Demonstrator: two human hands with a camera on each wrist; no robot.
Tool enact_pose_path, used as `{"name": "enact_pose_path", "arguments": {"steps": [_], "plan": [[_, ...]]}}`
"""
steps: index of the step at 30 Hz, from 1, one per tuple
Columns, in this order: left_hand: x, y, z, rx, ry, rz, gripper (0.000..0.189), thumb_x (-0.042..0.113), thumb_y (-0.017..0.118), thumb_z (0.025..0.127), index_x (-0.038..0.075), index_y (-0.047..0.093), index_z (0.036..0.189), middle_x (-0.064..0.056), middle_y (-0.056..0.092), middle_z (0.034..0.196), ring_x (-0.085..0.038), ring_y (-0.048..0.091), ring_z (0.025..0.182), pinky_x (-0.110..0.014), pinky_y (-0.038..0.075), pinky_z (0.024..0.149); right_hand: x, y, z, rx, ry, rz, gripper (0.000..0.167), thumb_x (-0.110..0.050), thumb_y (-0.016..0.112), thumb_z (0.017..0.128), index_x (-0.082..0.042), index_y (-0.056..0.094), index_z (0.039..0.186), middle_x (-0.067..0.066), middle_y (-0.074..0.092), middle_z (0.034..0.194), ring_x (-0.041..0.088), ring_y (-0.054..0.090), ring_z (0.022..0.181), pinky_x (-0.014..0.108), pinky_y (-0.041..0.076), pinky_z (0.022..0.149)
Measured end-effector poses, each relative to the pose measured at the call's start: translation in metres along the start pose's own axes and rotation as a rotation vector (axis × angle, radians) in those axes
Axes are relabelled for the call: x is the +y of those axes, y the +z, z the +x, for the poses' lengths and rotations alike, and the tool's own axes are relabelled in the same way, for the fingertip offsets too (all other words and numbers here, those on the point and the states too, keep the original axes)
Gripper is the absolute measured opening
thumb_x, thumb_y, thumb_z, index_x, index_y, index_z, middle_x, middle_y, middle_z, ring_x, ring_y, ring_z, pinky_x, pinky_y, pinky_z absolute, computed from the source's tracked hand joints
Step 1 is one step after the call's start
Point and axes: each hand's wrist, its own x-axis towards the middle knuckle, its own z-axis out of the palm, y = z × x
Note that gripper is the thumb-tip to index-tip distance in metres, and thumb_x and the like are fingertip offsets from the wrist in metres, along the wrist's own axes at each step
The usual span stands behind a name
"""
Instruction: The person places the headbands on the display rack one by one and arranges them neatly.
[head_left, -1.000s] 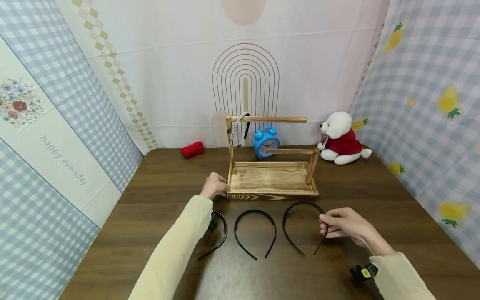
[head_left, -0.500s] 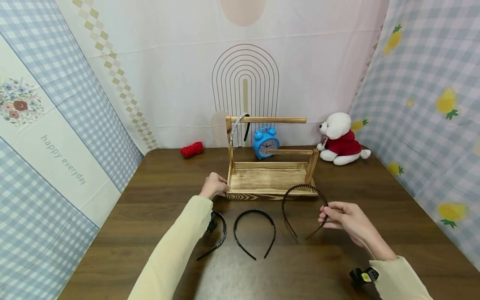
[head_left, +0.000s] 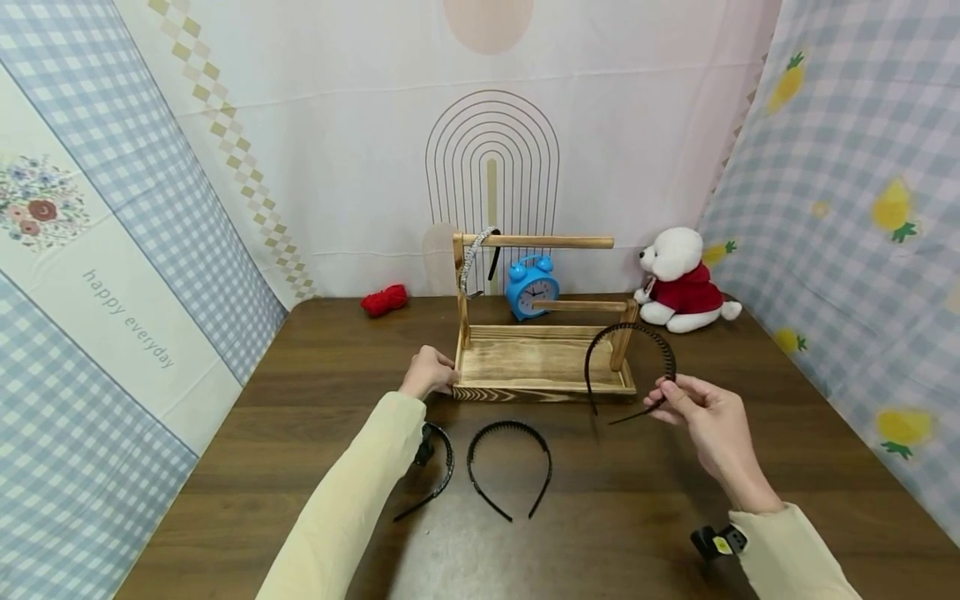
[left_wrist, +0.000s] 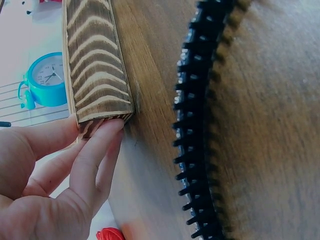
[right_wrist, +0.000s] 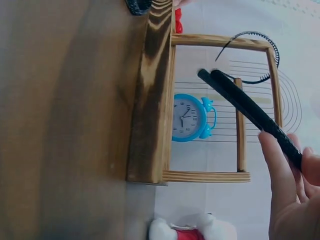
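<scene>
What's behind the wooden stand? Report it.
Behind the wooden stand, a blue twin-bell alarm clock stands on the table, with a printed cloth farther back. The stand's lower bar covers a strip of the dial; table just behind the tray's rear wall is hidden.

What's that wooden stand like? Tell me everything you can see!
The wooden stand sits upright on the brown table. It looks like pale wood with dark wavy grain on the front. Its base is a shallow tray with low walls. A tall post at the left carries a long bar pointing right; a shorter post at the right carries a lower bar pointing left. A sparkly headband hangs on the long bar, near the tall post. The left hand pinches the tray's front left corner.
</scene>
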Motion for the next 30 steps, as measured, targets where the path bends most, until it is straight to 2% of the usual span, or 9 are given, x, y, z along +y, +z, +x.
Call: {"name": "enact_pose_path", "arguments": {"steps": [6, 14, 17, 25, 30], "plan": [[0.000, -0.001, -0.001, 0.005, -0.001, 0.002, 0.026, 0.003, 0.071, 0.087, -0.011, 0.070, 0.109, -0.027, 0.071, 0.097, -0.027, 0.073, 0.069, -0.035, 0.063, 0.066, -0.006, 0.009, 0.011, 0.096, -0.090, 0.041, 0.011, -0.009, 0.065, 0.093, -0.001, 0.070, 0.099, 0.004, 0.074, 0.083, 0.012, 0.073, 0.078, 0.027, 0.061, 0.072], [-0.001, -0.001, 0.000, 0.006, -0.006, 0.002, 0.025, 0.003, 0.071, 0.087, -0.010, 0.070, 0.109, -0.026, 0.072, 0.098, -0.026, 0.073, 0.069, -0.034, 0.063, 0.066, -0.010, 0.022, 0.030, 0.251, -0.141, 0.159, 0.011, -0.004, 0.069, 0.089, 0.005, 0.072, 0.094, 0.010, 0.073, 0.075, 0.017, 0.072, 0.071, 0.028, 0.062, 0.068], [-0.001, -0.001, 0.001, 0.006, -0.001, 0.000, 0.025, 0.002, 0.070, 0.087, -0.010, 0.070, 0.109, -0.027, 0.071, 0.099, -0.026, 0.073, 0.069, -0.034, 0.063, 0.065, -0.012, 0.027, 0.036, 0.299, -0.183, 0.195, 0.009, -0.001, 0.070, 0.088, 0.005, 0.072, 0.093, 0.011, 0.072, 0.073, 0.018, 0.072, 0.067, 0.028, 0.062, 0.065], [-0.001, -0.001, 0.001, 0.007, -0.001, -0.004, 0.025, 0.003, 0.071, 0.087, -0.010, 0.070, 0.109, -0.026, 0.072, 0.097, -0.026, 0.073, 0.067, -0.034, 0.063, 0.065, -0.015, 0.036, 0.056, 0.317, -0.375, 0.214, 0.012, 0.002, 0.066, 0.089, 0.012, 0.071, 0.094, 0.012, 0.072, 0.071, 0.018, 0.072, 0.066, 0.028, 0.062, 0.065], [-0.002, -0.001, 0.000, 0.001, -0.001, -0.012, 0.026, 0.002, 0.071, 0.087, -0.011, 0.070, 0.109, -0.027, 0.071, 0.098, -0.027, 0.073, 0.069, -0.035, 0.063, 0.066, -0.017, 0.041, 0.067, 0.368, -0.405, 0.252, 0.014, 0.002, 0.069, 0.087, 0.013, 0.071, 0.096, 0.012, 0.072, 0.070, 0.017, 0.071, 0.064, 0.028, 0.062, 0.062]]}}
